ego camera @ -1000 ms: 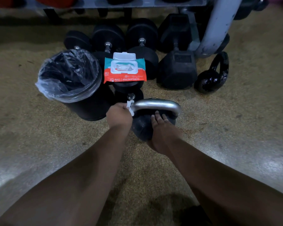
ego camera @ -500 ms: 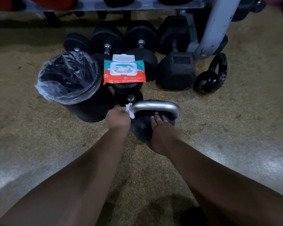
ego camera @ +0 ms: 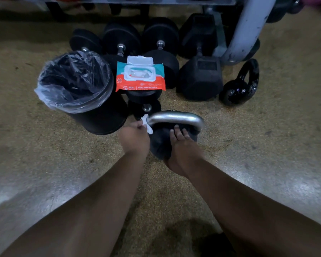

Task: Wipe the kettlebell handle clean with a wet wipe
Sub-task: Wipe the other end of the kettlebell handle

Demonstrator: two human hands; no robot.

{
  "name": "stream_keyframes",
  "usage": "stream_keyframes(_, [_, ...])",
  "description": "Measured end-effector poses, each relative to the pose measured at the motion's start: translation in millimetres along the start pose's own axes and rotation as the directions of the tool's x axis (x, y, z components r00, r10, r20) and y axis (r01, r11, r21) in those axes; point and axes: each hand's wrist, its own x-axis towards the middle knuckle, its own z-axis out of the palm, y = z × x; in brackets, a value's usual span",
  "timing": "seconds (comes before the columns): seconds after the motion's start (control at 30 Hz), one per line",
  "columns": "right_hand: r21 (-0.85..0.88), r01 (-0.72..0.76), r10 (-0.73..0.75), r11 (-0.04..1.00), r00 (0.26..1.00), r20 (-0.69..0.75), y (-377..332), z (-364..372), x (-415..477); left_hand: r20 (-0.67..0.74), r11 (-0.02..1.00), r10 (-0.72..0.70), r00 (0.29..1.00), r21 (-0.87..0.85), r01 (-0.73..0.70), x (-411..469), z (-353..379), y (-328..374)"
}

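The kettlebell [ego camera: 159, 145] sits on the floor [ego camera: 248, 145], just beside the black bin [ego camera: 100, 117]. The left hand [ego camera: 134, 138] pinches a white wet wipe [ego camera: 147, 125] against the left end of its shiny handle [ego camera: 174, 117]. The right hand [ego camera: 182, 151] lies flat on the kettlebell, fingers straight.

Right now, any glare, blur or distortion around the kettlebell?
Head view: dim, with deep shadow under the grey metal rack; head view: pale glare on the speckled floor at both lower sides, a sheen on the curved silver kettlebell handle; head view: wide-angle bending at edges, centre fairly sharp.
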Motion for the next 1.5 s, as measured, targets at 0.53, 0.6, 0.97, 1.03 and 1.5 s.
stream_keyframes(0.53, [-0.015,0.012,-0.012,1.000,1.000,-0.009,-2,-2,-7,-0.017,0.993,-0.038,0.999,-0.115,0.035,0,1,7])
stream_keyframes(0.6, [-0.033,0.023,-0.023,0.999,1.000,-0.010,-1,-4,-8,-0.051,0.992,-0.040,0.998,-0.125,0.033,3,5,10])
stream_keyframes(0.97, [-0.022,0.015,-0.016,1.000,1.000,-0.018,-2,-4,-9,-0.021,0.952,-0.229,0.973,-0.216,0.219,2,13,4])
stream_keyframes(1.03, [-0.032,0.022,-0.022,0.999,0.999,-0.024,-2,-4,-9,-0.041,0.964,-0.183,0.982,-0.205,0.171,4,13,8])
stream_keyframes(1.5, [-0.049,0.032,-0.033,0.998,0.999,-0.012,-3,-7,-11,-0.028,0.924,-0.277,0.961,-0.283,0.258,6,13,12])
